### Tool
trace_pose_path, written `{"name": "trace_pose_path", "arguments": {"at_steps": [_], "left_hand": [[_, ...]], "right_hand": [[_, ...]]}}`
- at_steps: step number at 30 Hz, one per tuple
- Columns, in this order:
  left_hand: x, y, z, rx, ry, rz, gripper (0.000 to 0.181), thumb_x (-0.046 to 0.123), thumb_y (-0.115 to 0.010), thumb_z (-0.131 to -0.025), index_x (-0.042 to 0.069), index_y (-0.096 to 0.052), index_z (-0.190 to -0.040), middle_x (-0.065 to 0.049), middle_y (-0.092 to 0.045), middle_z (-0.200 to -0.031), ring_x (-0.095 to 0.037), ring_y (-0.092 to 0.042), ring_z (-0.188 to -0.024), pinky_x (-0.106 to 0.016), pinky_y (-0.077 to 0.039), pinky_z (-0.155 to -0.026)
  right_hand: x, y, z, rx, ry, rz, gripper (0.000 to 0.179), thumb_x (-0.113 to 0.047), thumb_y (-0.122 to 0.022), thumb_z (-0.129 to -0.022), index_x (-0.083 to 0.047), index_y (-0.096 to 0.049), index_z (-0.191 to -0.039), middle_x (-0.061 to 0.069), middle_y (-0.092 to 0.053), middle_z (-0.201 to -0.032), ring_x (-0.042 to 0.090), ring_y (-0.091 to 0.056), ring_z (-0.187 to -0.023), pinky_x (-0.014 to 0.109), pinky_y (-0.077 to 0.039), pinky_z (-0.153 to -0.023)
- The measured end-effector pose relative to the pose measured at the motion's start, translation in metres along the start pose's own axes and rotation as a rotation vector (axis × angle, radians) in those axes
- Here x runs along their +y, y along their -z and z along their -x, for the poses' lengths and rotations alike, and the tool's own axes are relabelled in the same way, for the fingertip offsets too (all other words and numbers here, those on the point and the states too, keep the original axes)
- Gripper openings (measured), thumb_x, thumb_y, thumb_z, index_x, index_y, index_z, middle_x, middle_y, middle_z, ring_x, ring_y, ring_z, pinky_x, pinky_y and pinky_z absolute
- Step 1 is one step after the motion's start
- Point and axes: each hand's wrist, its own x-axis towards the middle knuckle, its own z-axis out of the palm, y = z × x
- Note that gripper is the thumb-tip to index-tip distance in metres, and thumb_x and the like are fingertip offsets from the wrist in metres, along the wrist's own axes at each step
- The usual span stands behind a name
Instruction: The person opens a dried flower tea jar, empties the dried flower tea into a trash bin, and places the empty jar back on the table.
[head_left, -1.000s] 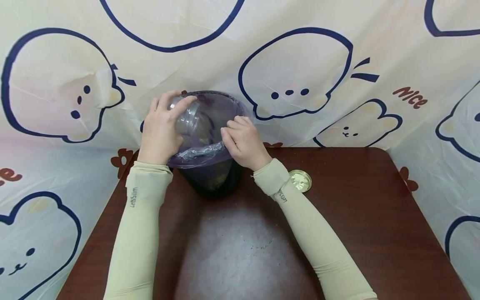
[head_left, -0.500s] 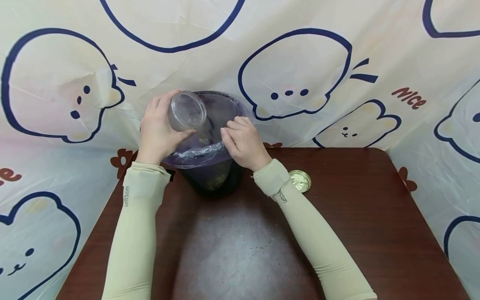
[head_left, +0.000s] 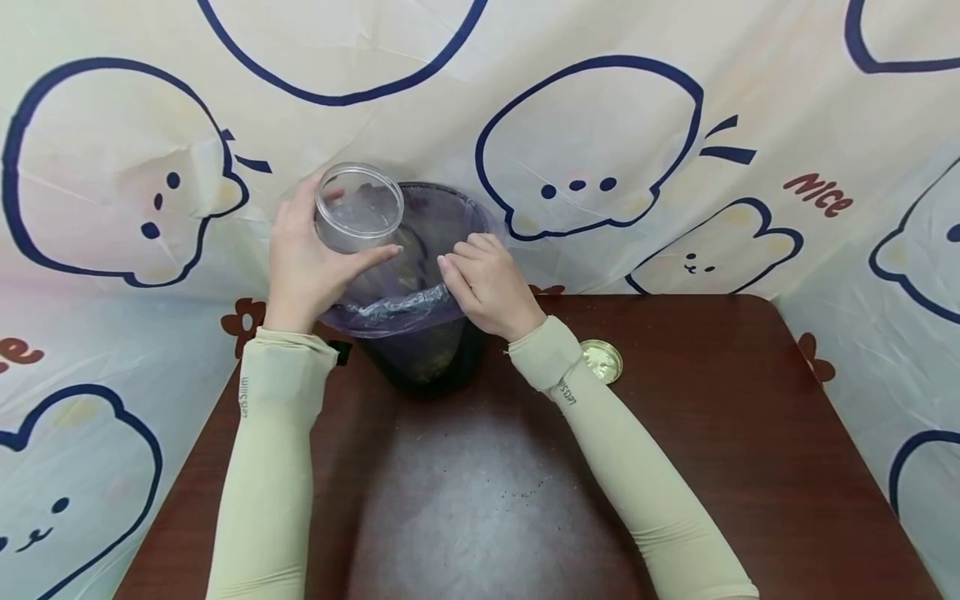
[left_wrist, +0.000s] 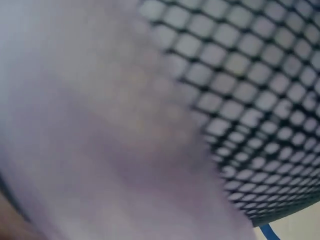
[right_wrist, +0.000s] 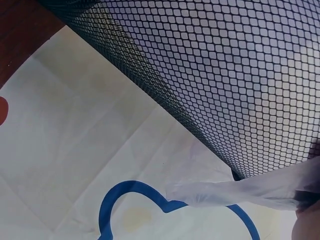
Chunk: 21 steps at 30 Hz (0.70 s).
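Note:
A clear plastic jar [head_left: 360, 204] is in my left hand [head_left: 300, 258], its round mouth facing up toward the head camera. Fingers wrap its far left side and the thumb lies along its near side. The jar is over the left part of a black mesh trash can [head_left: 420, 358]. A thin purple bag [head_left: 405, 312] lines the can and folds over its rim. My right hand [head_left: 487, 279] grips the bag and rim at the right side with curled fingers. Mesh [left_wrist: 260, 75] and blurred bag fill the left wrist view; the right wrist view shows the can's mesh wall [right_wrist: 215, 65].
A gold round lid [head_left: 602, 362] lies on the dark brown table [head_left: 712, 433], beside my right forearm. Small crumbs [head_left: 521, 493] are scattered near the table's middle. A printed cloth [head_left: 420, 133] hangs close behind the can.
My left hand has tilted the jar from inside the can's mouth to mouth-up and drawn it up and left. The right hand has stayed on the rim.

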Motion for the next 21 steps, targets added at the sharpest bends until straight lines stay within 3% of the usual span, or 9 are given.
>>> {"name": "trace_pose_path", "arguments": {"at_steps": [8, 14, 21], "left_hand": [[0.008, 0.001, 0.01, 0.027, -0.012, 0.077, 0.104, 0.041, -0.1, -0.063, 0.034, -0.048, -0.152, 0.001, -0.063, -0.142, -0.019, -0.054, -0.133, -0.047, -0.044, -0.112], [0.018, -0.003, 0.017, 0.047, -0.044, 0.09, 0.101, 0.041, -0.101, -0.061, 0.028, -0.053, -0.148, 0.001, -0.067, -0.138, -0.019, -0.056, -0.129, -0.045, -0.044, -0.108], [0.026, -0.009, 0.024, 0.035, -0.044, 0.098, 0.097, 0.043, -0.1, -0.062, 0.023, -0.054, -0.146, 0.0, -0.066, -0.136, -0.021, -0.054, -0.124, -0.049, -0.041, -0.105]], "right_hand": [[0.0, 0.002, 0.003, -0.009, -0.003, -0.02, 0.031, -0.019, -0.051, -0.106, -0.008, -0.071, -0.084, 0.004, -0.062, -0.08, 0.022, -0.055, -0.084, 0.037, -0.047, -0.089], [0.001, 0.009, 0.005, 0.01, -0.016, -0.071, 0.027, -0.017, -0.053, -0.106, -0.005, -0.076, -0.1, 0.007, -0.071, -0.098, 0.024, -0.062, -0.1, 0.038, -0.05, -0.099], [0.001, 0.018, 0.008, 0.01, -0.05, -0.106, 0.026, -0.019, -0.054, -0.105, -0.006, -0.076, -0.11, 0.008, -0.072, -0.106, 0.023, -0.063, -0.102, 0.038, -0.05, -0.1]]}}
